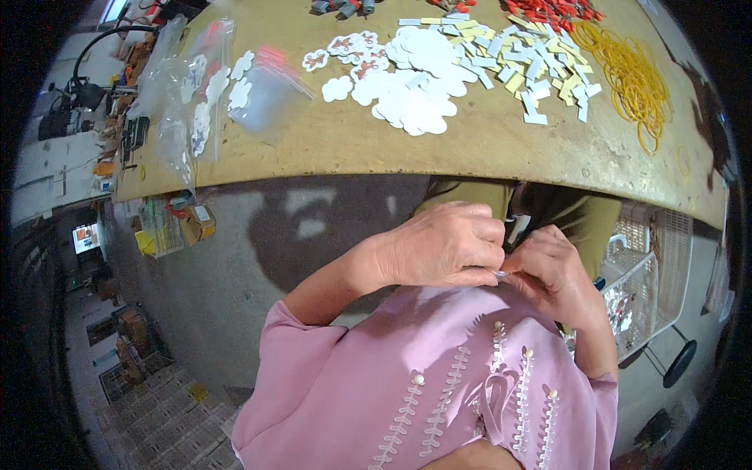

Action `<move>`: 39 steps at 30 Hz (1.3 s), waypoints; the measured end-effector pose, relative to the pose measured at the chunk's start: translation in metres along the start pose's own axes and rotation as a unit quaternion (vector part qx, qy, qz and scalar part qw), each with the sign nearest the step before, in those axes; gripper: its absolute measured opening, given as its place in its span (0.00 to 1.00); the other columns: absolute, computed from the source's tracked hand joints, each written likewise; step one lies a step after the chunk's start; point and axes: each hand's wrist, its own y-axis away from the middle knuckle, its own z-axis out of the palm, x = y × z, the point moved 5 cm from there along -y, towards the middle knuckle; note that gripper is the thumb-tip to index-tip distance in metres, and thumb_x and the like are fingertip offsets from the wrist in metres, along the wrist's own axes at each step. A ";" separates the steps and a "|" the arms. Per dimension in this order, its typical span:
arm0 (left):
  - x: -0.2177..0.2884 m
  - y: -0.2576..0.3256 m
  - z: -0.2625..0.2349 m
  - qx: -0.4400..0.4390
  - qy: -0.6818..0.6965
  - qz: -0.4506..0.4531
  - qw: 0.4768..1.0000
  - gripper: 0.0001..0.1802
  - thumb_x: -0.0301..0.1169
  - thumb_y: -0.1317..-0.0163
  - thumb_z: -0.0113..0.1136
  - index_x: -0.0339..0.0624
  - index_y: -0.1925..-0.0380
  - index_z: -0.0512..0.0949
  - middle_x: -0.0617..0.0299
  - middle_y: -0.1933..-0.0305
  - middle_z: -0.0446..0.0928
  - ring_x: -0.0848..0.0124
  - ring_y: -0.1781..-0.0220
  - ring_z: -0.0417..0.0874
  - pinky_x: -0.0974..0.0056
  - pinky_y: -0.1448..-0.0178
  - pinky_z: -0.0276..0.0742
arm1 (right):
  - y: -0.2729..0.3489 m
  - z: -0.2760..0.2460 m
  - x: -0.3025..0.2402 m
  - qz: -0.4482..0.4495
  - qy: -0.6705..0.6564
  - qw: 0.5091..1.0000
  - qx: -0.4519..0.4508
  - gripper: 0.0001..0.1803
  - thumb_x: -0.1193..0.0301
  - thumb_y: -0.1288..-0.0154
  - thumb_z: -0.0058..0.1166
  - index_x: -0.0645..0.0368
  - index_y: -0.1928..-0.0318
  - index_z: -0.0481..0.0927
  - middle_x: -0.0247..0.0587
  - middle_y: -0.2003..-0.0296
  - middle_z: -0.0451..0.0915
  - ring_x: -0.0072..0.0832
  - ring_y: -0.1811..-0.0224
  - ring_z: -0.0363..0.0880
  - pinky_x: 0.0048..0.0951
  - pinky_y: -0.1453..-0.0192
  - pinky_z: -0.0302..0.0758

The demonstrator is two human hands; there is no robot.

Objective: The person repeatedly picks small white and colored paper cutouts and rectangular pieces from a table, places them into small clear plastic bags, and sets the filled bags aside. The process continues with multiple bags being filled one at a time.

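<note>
My left hand (pixel 450 247) is closed in a pinch in front of my pink top, just off the table's near edge. Fingertips to fingertips with it, my right hand (pixel 552 270) is closed too. Between them shows a tiny, shiny whitish edge (pixel 500 274); the fingers hide the rest, and its kind cannot be made out. A small white piece (pixel 517 227) appears just beyond the hands; whether it joins what they pinch is unclear.
Across the table (pixel 329 157) lie clear bags with red tops (pixel 270 90), white cloud-shaped cards (pixel 419 86), pale blue and yellow strips (pixel 533 63), yellow rubber bands (pixel 634 86) and small red parts (pixel 552 11). White baskets (pixel 654 290) stand at right, below the tabletop.
</note>
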 end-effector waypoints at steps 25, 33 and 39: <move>-0.030 0.107 -0.091 0.259 -0.350 -0.165 0.885 0.18 0.27 0.39 0.78 0.43 0.49 0.87 0.57 0.50 0.85 0.55 0.48 0.86 0.53 0.43 0.81 | 0.008 -0.009 0.005 -0.032 0.200 0.967 0.157 0.15 0.77 0.48 0.64 0.60 0.56 0.86 0.43 0.55 0.85 0.45 0.50 0.85 0.45 0.48 0.83; -0.009 0.070 -0.058 0.428 0.172 -0.188 0.867 0.09 0.17 0.25 0.63 0.34 0.48 0.85 0.57 0.48 0.88 0.80 0.54 0.86 0.73 0.56 0.83 | 0.003 0.004 -0.002 -0.072 0.276 0.936 0.204 0.15 0.74 0.45 0.65 0.62 0.56 0.85 0.51 0.47 0.85 0.47 0.45 0.86 0.45 0.42 0.85; 0.015 0.011 -0.008 0.248 0.358 -0.199 0.878 0.19 0.13 0.28 0.62 0.27 0.38 0.81 0.55 0.46 0.88 0.77 0.48 0.88 0.70 0.45 0.85 | 0.002 0.013 -0.006 -0.084 0.265 0.935 0.219 0.16 0.72 0.44 0.65 0.63 0.54 0.86 0.51 0.45 0.83 0.46 0.42 0.85 0.45 0.41 0.84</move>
